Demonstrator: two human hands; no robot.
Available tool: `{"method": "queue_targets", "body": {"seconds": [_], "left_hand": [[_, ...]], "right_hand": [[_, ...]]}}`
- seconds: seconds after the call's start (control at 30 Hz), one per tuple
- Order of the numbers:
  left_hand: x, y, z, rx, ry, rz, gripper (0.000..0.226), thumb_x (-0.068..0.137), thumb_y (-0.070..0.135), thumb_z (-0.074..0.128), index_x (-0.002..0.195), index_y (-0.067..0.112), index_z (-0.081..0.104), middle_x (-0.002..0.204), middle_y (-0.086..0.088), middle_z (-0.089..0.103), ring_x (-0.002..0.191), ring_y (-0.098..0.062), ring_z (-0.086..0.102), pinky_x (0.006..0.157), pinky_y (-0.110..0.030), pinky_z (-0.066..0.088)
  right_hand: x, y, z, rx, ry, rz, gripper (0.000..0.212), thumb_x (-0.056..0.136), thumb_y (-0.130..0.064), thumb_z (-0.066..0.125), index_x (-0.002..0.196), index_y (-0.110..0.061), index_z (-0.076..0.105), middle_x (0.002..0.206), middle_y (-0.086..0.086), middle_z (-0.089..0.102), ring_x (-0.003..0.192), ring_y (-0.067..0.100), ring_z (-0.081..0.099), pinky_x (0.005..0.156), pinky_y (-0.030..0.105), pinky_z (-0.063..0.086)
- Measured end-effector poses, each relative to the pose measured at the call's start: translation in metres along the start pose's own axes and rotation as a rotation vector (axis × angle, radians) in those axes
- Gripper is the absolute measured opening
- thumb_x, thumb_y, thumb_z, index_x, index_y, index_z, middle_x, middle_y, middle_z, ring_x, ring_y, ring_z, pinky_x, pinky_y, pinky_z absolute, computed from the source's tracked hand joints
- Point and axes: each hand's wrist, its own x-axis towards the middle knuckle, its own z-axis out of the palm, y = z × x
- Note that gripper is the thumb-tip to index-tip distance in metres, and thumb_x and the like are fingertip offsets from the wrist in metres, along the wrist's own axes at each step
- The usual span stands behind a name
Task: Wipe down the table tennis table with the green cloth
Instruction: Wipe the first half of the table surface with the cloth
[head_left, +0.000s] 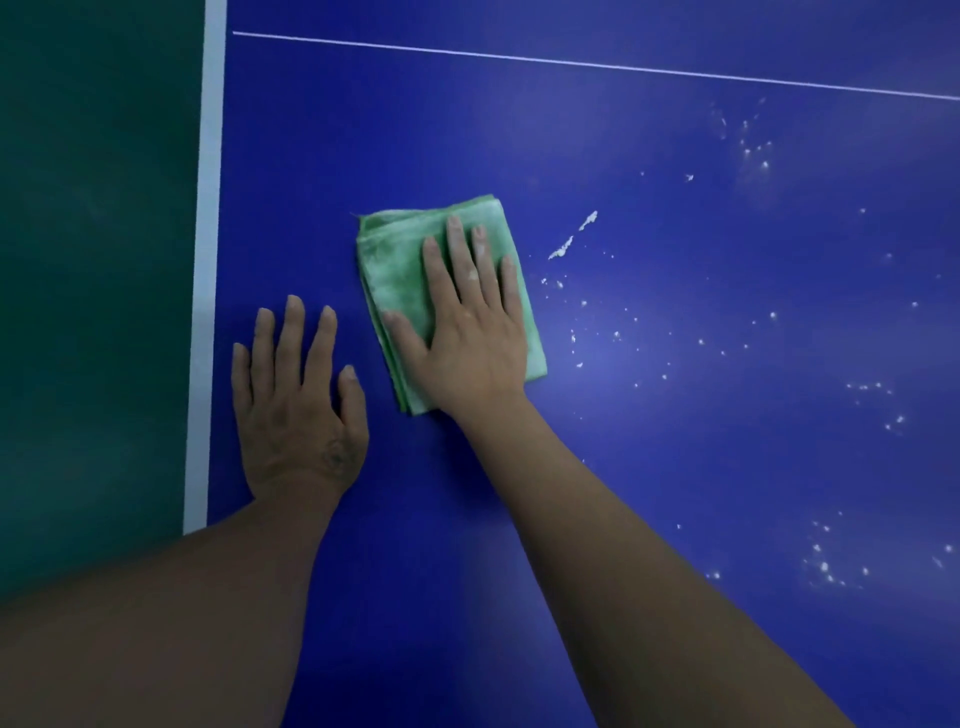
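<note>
So the right hand (467, 332) is pressing flat on the folded green cloth (395, 265), fingers straight and spread, not curling round it at all. The cloth is lying on the blue table (675, 467) right under that palm. The left hand (296, 410) is resting flat on the bare surface just left of the cloth, holding nothing.

My worry: the white smear (571, 239) sitting just right of the pressing fingers, and the specks (753, 150) scattering further out that way, are looking pasty. I'm guessing a flat push is going to be spreading them rather than lifting them. The cloth is already looking whitish beside the fingers, so it may be redepositing stuff. And with no real hold on it, the folded layers could be sliding apart mid-stroke.
</note>
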Motion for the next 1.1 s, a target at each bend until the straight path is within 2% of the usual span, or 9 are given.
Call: {"method": "queue_targets", "body": {"seconds": [0.1, 0.17, 0.43, 0.53, 0.63, 0.77, 0.9, 1.0, 1.1], "left_hand": [[0.001, 0.001, -0.001, -0.009, -0.004, -0.008, 0.065, 0.111, 0.042, 0.031, 0.172, 0.022, 0.026, 0.182, -0.003, 0.016, 0.169, -0.024, 0.004, 0.136, -0.054, 0.007], [0.001, 0.002, -0.003, -0.029, -0.009, -0.018, 0.065, 0.111, 0.042, 0.031, 0.172, 0.022, 0.028, 0.182, -0.003, 0.017, 0.169, -0.024, 0.004, 0.136, -0.054, 0.006], [0.002, 0.000, -0.005, -0.045, -0.023, -0.032, 0.064, 0.111, 0.043, 0.030, 0.171, 0.020, 0.030, 0.181, -0.003, 0.017, 0.169, -0.024, 0.005, 0.136, -0.054, 0.006], [0.002, 0.001, -0.006, -0.041, -0.028, -0.030, 0.064, 0.112, 0.043, 0.030, 0.171, 0.020, 0.030, 0.181, -0.004, 0.017, 0.169, -0.026, 0.006, 0.136, -0.053, 0.006], [0.003, 0.001, -0.007, -0.038, -0.026, -0.023, 0.063, 0.112, 0.043, 0.030, 0.171, 0.019, 0.031, 0.181, -0.006, 0.017, 0.169, -0.027, 0.007, 0.136, -0.053, 0.006], [0.003, 0.001, -0.004, -0.030, -0.029, -0.013, 0.063, 0.112, 0.042, 0.030, 0.171, 0.020, 0.029, 0.182, -0.005, 0.016, 0.169, -0.026, 0.006, 0.136, -0.056, 0.009], [0.002, 0.000, -0.002, -0.026, -0.018, -0.011, 0.063, 0.112, 0.043, 0.030, 0.171, 0.019, 0.030, 0.181, -0.005, 0.017, 0.169, -0.027, 0.007, 0.135, -0.056, 0.010], [0.003, -0.001, -0.001, -0.030, -0.016, -0.009, 0.063, 0.112, 0.043, 0.029, 0.171, 0.019, 0.031, 0.181, -0.005, 0.018, 0.169, -0.026, 0.007, 0.136, -0.056, 0.010], [0.002, 0.000, -0.001, -0.027, -0.017, -0.016, 0.063, 0.112, 0.043, 0.029, 0.171, 0.020, 0.029, 0.181, -0.004, 0.016, 0.169, -0.025, 0.006, 0.136, -0.055, 0.008]], "right_hand": [[0.006, 0.015, -0.005, 0.028, 0.015, -0.070, 0.082, 0.106, -0.066, 0.048, 0.168, -0.013, 0.037, 0.180, 0.006, 0.021, 0.168, 0.024, 0.015, 0.136, 0.049, 0.008], [0.010, 0.031, -0.010, 0.030, 0.045, -0.052, 0.081, 0.105, -0.065, 0.051, 0.167, -0.013, 0.040, 0.179, 0.006, 0.024, 0.168, 0.024, 0.018, 0.136, 0.049, 0.011], [0.049, 0.144, -0.040, -0.106, 0.076, 0.310, 0.081, 0.107, -0.066, 0.042, 0.171, -0.017, 0.032, 0.181, 0.003, 0.021, 0.168, 0.025, 0.014, 0.136, 0.049, 0.007], [0.051, 0.151, -0.041, -0.116, 0.040, 0.413, 0.082, 0.108, -0.065, 0.034, 0.173, -0.016, 0.024, 0.182, 0.005, 0.014, 0.169, 0.027, 0.007, 0.135, 0.056, 0.002], [0.055, 0.129, -0.035, -0.151, 0.010, 0.470, 0.085, 0.107, -0.064, 0.023, 0.173, -0.011, 0.017, 0.183, 0.009, 0.005, 0.169, 0.030, -0.002, 0.133, 0.063, -0.003], [0.073, 0.075, -0.023, -0.156, 0.001, 0.350, 0.084, 0.108, -0.057, 0.027, 0.170, -0.001, 0.021, 0.182, 0.013, 0.005, 0.169, 0.031, -0.001, 0.134, 0.059, -0.005], [0.087, 0.030, -0.009, -0.099, -0.018, 0.196, 0.084, 0.109, -0.058, 0.030, 0.170, -0.003, 0.022, 0.182, 0.012, 0.007, 0.169, 0.029, 0.001, 0.135, 0.056, -0.001], [0.099, 0.043, -0.010, -0.080, -0.016, 0.146, 0.085, 0.107, -0.062, 0.031, 0.172, -0.009, 0.020, 0.183, 0.005, 0.010, 0.169, 0.023, 0.004, 0.136, 0.049, -0.001], [0.116, 0.088, -0.020, -0.098, -0.037, 0.129, 0.085, 0.107, -0.067, 0.032, 0.174, -0.017, 0.017, 0.183, -0.003, 0.010, 0.169, 0.020, 0.006, 0.136, 0.043, 0.000]]}}
